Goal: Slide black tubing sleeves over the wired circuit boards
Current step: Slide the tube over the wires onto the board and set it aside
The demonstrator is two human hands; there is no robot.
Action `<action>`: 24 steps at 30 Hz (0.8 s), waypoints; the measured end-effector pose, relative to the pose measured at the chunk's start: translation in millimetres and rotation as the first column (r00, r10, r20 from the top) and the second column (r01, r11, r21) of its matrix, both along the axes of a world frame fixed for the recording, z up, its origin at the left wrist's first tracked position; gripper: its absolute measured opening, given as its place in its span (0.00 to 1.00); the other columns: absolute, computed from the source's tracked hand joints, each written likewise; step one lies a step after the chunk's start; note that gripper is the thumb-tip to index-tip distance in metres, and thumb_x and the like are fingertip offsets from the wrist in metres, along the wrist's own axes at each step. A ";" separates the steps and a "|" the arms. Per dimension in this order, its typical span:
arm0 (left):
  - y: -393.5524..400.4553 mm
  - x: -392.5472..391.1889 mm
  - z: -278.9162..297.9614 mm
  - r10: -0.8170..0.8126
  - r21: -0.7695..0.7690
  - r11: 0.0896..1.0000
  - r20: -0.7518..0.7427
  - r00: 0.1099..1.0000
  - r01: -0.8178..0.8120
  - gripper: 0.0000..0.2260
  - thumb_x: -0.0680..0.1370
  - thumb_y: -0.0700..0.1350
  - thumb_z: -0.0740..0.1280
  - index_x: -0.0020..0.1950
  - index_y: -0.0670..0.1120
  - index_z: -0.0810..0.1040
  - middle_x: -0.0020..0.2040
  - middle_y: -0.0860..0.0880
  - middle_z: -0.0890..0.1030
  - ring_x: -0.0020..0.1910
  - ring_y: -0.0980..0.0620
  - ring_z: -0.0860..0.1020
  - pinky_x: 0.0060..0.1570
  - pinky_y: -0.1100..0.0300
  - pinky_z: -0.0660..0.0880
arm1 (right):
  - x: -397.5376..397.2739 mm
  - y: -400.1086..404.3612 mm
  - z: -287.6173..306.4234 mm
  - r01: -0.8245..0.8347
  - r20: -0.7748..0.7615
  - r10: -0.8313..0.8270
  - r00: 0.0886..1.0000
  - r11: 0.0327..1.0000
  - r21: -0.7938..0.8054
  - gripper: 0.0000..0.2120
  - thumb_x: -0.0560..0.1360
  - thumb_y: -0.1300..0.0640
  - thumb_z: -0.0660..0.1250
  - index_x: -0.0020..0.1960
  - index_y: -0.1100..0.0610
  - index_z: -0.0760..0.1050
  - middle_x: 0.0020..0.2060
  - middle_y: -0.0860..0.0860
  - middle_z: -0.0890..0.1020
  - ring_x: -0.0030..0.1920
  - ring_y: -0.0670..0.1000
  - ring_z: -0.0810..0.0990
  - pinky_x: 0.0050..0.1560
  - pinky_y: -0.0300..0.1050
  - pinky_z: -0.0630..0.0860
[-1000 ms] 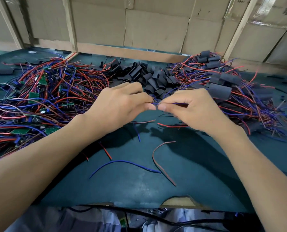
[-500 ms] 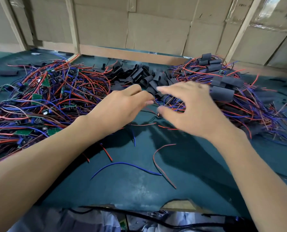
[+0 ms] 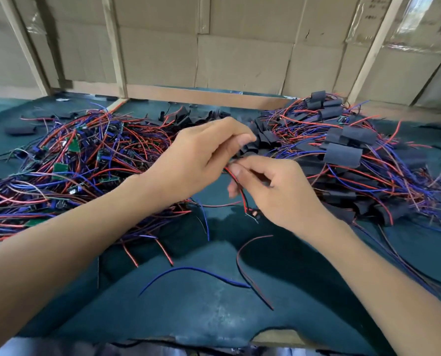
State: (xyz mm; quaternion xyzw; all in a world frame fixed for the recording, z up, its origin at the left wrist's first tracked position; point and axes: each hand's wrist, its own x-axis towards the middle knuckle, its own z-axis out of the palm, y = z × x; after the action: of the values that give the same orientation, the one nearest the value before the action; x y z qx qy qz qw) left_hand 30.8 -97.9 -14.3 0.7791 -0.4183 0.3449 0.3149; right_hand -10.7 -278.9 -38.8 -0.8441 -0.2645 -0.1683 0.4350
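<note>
Half a second on, the right hand [image 3: 278, 191] is drawing back from the black sleeves with its fingers now curled, pinching a red and black wire [image 3: 240, 191] that is trailing down under its palm. The left hand [image 3: 201, 160] is lifting slightly above the green surface [image 3: 188, 309], its fingertips curling round a black tubing sleeve [image 3: 247, 150] just above the right hand's thumb, the two hands nearly touching. Bare circuit boards [image 3: 73, 145] are lying tangled in red and blue wires at left; loose sleeves [image 3: 265, 134] are heaping behind the hands, and sleeved boards [image 3: 343, 155] are piling at right. A loose blue wire [image 3: 193, 272] and a red wire [image 3: 250, 276] are lying nearer the onlooker, against cardboard walls [image 3: 240, 47].
</note>
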 end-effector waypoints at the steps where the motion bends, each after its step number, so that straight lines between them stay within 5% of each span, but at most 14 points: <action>1: -2.7 2.5 2.6 0.007 -0.002 1.000 -0.033 0.999 -0.007 0.10 0.84 0.43 0.63 0.56 0.40 0.81 0.47 0.48 0.84 0.44 0.53 0.80 0.48 0.65 0.75 | -1.4 2.7 -0.6 -0.034 -0.064 0.039 0.997 0.996 0.088 0.10 0.84 0.59 0.64 0.50 0.62 0.83 0.36 0.51 0.85 0.34 0.40 0.81 0.40 0.32 0.75; 3: -6.8 11.4 9.0 0.047 -0.033 0.998 -0.114 0.992 -0.051 0.10 0.84 0.45 0.63 0.55 0.41 0.82 0.44 0.46 0.84 0.40 0.47 0.79 0.44 0.57 0.75 | -3.3 7.8 0.2 -0.068 -0.222 0.152 0.963 0.935 0.347 0.11 0.84 0.56 0.63 0.53 0.60 0.81 0.37 0.52 0.84 0.35 0.49 0.85 0.41 0.42 0.81; 5: -11.2 19.3 16.0 0.042 -0.033 0.998 -0.120 0.992 -0.046 0.11 0.84 0.47 0.63 0.53 0.42 0.82 0.40 0.46 0.82 0.36 0.50 0.75 0.41 0.60 0.73 | -1.9 11.3 3.2 -0.051 -0.306 0.265 0.915 0.825 0.562 0.08 0.82 0.55 0.64 0.53 0.59 0.80 0.39 0.52 0.84 0.36 0.54 0.85 0.40 0.47 0.82; 7: -15.8 30.0 20.2 0.013 -0.010 1.000 -0.098 0.995 -0.014 0.12 0.84 0.50 0.63 0.50 0.46 0.82 0.35 0.50 0.79 0.33 0.53 0.73 0.36 0.64 0.70 | 1.7 9.8 7.2 -0.018 -0.359 0.362 0.860 0.725 0.688 0.06 0.81 0.59 0.66 0.54 0.62 0.79 0.39 0.54 0.84 0.33 0.51 0.82 0.34 0.45 0.79; 9: -14.4 54.8 23.2 0.082 -0.044 0.995 -0.224 0.971 -0.094 0.16 0.84 0.55 0.59 0.45 0.50 0.82 0.31 0.49 0.77 0.31 0.54 0.74 0.36 0.61 0.71 | 4.9 4.7 10.7 0.033 -0.421 0.457 0.783 0.645 0.763 0.10 0.77 0.59 0.67 0.55 0.64 0.80 0.36 0.53 0.82 0.27 0.47 0.75 0.28 0.39 0.72; 11: -3.7 91.3 21.7 0.285 0.085 0.958 -0.325 0.902 -0.272 0.18 0.84 0.55 0.58 0.43 0.46 0.79 0.33 0.44 0.78 0.36 0.44 0.77 0.41 0.53 0.75 | 8.3 -3.1 12.5 0.089 -0.468 0.476 0.745 0.624 0.776 0.11 0.77 0.58 0.67 0.55 0.64 0.81 0.34 0.50 0.77 0.23 0.43 0.66 0.24 0.36 0.64; 13: 6.8 121.6 14.9 0.515 0.399 0.835 -0.324 0.794 -0.379 0.14 0.81 0.53 0.63 0.51 0.42 0.78 0.45 0.39 0.81 0.47 0.38 0.79 0.50 0.48 0.76 | 12.5 -9.9 13.1 0.154 -0.507 0.458 0.731 0.613 0.775 0.10 0.80 0.57 0.66 0.54 0.62 0.82 0.32 0.47 0.73 0.22 0.42 0.61 0.22 0.34 0.59; 15: 11.8 134.5 6.8 0.676 0.683 0.642 -0.289 0.678 -0.348 0.24 0.78 0.55 0.68 0.66 0.40 0.73 0.61 0.37 0.78 0.61 0.36 0.76 0.59 0.48 0.74 | 15.4 -13.1 13.1 0.226 -0.549 0.411 0.728 0.612 0.758 0.10 0.81 0.54 0.66 0.53 0.60 0.82 0.30 0.46 0.70 0.22 0.42 0.59 0.21 0.35 0.59; 17: 14.5 141.5 0.5 0.723 0.818 0.508 -0.235 0.650 -0.269 0.28 0.78 0.58 0.68 0.71 0.42 0.71 0.67 0.39 0.76 0.65 0.37 0.74 0.62 0.48 0.73 | 16.3 -15.9 13.3 0.285 -0.584 0.356 0.729 0.618 0.733 0.10 0.81 0.52 0.67 0.51 0.57 0.82 0.28 0.45 0.67 0.21 0.43 0.58 0.20 0.36 0.58; 21: 20.2 155.3 -0.7 0.724 0.808 0.511 -0.218 0.655 -0.295 0.22 0.77 0.60 0.68 0.55 0.41 0.82 0.47 0.43 0.82 0.47 0.40 0.80 0.53 0.48 0.78 | 16.6 -18.5 12.8 0.337 -0.611 0.311 0.728 0.614 0.714 0.11 0.82 0.50 0.66 0.51 0.56 0.82 0.26 0.44 0.63 0.21 0.43 0.57 0.21 0.37 0.57; 24: 14.0 157.0 -1.3 0.762 0.744 0.566 -0.308 0.570 -0.355 0.29 0.74 0.70 0.63 0.38 0.43 0.74 0.35 0.45 0.76 0.35 0.45 0.74 0.46 0.48 0.75 | 16.8 -17.5 11.3 0.354 -0.620 0.285 0.731 0.619 0.701 0.11 0.82 0.49 0.66 0.52 0.56 0.83 0.26 0.44 0.60 0.21 0.44 0.56 0.22 0.38 0.57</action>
State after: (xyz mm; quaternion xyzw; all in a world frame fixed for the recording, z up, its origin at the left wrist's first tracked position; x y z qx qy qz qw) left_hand 187.8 -84.0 -15.6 0.9953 -0.0926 0.0096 0.0264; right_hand 6.1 -296.4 -27.5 -0.5712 0.0330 0.0466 0.8188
